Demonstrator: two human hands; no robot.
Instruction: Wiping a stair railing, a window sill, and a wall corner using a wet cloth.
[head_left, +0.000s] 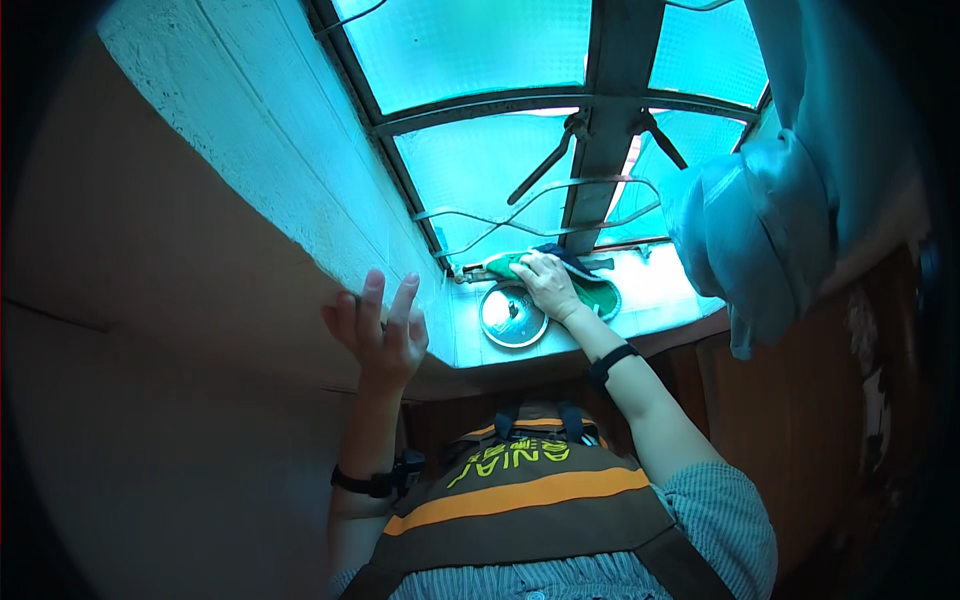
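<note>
Right hand (548, 288) on the window sill (660, 290), fingers bent over a green-and-dark cloth (602, 298) that lies near the foot of the window (480, 180), beside a round, shiny, lid-like object (513, 328); can't tell whether they grip the cloth or just press it, since the hand hides the contact. Left hand (382, 343) raised by the wall edge left of the sill, fingers released, spread and slightly bent; knotted pale curtain (755, 215) hangs at right.
</note>
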